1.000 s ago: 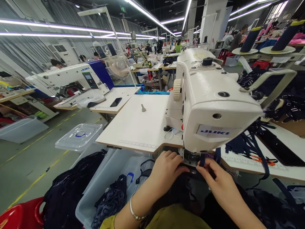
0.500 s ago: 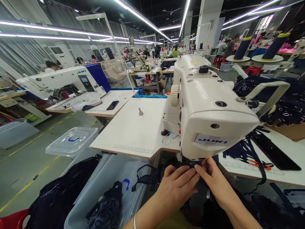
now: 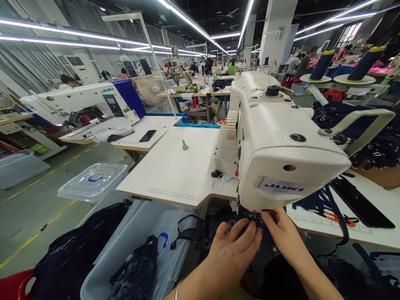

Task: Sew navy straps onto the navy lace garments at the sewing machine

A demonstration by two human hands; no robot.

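A white JUKI sewing machine (image 3: 287, 166) stands in front of me, its head above my hands. Dark navy fabric with straps (image 3: 212, 227) lies bunched below the head. My left hand (image 3: 234, 250) has its fingers curled and pressed together over this fabric. Just right of it, my right hand (image 3: 283, 233) pinches the fabric's edge between thumb and fingers, close under the machine head. The fingertips are partly hidden by the head, and the needle area is hard to make out.
A white sewing table (image 3: 168, 166) with a small grey metal piece (image 3: 185, 145) extends left. Below it, a clear plastic bin (image 3: 103, 266) holds navy pieces. Orange-handled scissors (image 3: 340, 219) and a black phone-like slab (image 3: 362, 202) lie right. Navy thread cones (image 3: 321, 66) stand behind.
My left hand's fingers have drawn back and curled more, baring more fabric under the machine head. The right hand stays at the fabric edge, now slightly apart from the left. The view has shifted slightly.
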